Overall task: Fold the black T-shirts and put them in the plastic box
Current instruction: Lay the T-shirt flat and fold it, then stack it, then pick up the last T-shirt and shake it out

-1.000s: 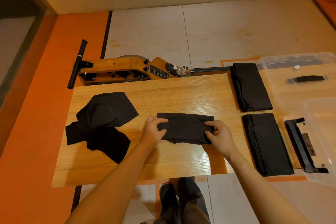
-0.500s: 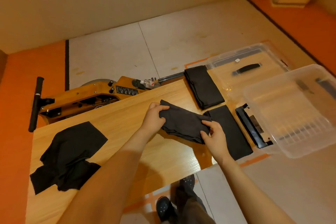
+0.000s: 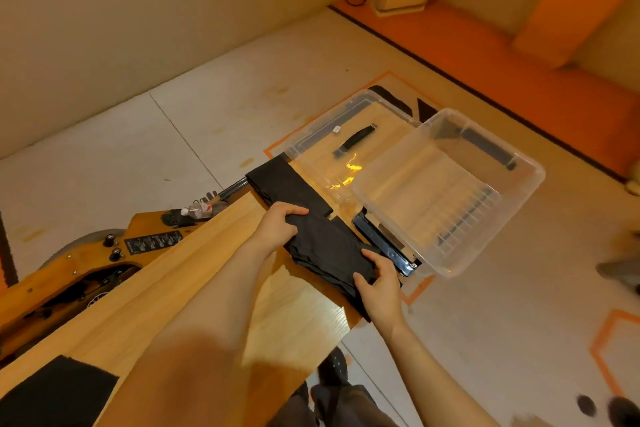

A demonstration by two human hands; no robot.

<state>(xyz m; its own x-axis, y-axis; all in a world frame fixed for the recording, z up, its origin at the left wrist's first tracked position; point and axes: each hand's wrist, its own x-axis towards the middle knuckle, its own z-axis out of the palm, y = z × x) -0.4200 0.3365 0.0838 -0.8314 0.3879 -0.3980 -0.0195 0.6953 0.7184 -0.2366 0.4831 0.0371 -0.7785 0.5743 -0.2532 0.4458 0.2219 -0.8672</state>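
Note:
I hold a folded black T-shirt (image 3: 329, 246) over the right end of the wooden table (image 3: 194, 274). My left hand (image 3: 277, 225) grips its far end and my right hand (image 3: 379, 282) grips its near end. It hangs above another folded black T-shirt, mostly hidden beneath it. A third folded black T-shirt (image 3: 284, 184) lies just beyond, at the table's far right corner. The clear plastic box (image 3: 446, 191) stands open on the floor to the right. An unfolded black T-shirt (image 3: 52, 392) lies at the table's near left.
The box's clear lid (image 3: 339, 146) with a black handle lies flat behind the box. A black clip part (image 3: 384, 243) sits between table and box. An orange rowing machine (image 3: 104, 260) with a water bottle stands behind the table. Orange tape marks the floor.
Both hands carried the folded T-shirt from the table's middle to the right, over the stack at the right end. The view swung right toward the plastic box.

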